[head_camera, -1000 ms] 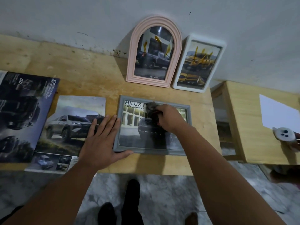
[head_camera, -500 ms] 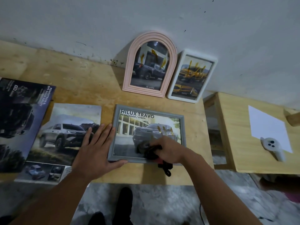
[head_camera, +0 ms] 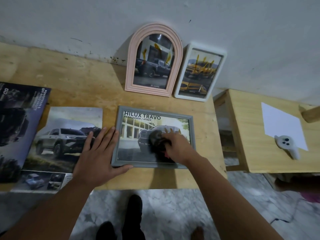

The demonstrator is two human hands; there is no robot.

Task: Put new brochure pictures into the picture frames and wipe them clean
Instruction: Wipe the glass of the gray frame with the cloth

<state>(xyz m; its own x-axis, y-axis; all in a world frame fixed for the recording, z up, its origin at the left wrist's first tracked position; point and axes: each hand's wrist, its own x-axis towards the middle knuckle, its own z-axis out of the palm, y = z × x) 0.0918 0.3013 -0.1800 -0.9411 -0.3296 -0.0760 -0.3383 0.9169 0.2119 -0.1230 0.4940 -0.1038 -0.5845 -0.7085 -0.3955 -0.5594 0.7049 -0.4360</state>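
The grey picture frame (head_camera: 154, 137) lies flat on the wooden counter (head_camera: 83, 84), near its front edge, and holds a brochure picture headed "HILUX TRAVO".

The left hand (head_camera: 97, 156) lies palm down at the frame's left side. Its fingers (head_camera: 102, 137) are straight and slightly spread, resting partly on the frame's left rail and partly on the loose brochure page (head_camera: 64, 135) just beside it. The thumb runs along the near rail at the frame's near-left corner. This hand grips nothing; it presses flat.

The right hand (head_camera: 178, 148) is over the right-hand part of the frame's glass. Its fingers are curled around a dark cloth (head_camera: 158, 141), which is bunched beneath them and touches the glass over the truck in the picture. The cloth is blurred, so its exact outline cannot be told.

Far from the person, two further frames lean against the wall: a pink arched frame (head_camera: 154, 58) on the left and a white rectangular frame (head_camera: 200, 73) touching or just beside it on the right. Both show yellow-orange smears on their glass.

A dark brochure (head_camera: 17, 125) lies at the far left of the counter. On a separate wooden stand (head_camera: 251, 135) to the right lie a white sheet (head_camera: 280, 123) and a small white device (head_camera: 287, 144).
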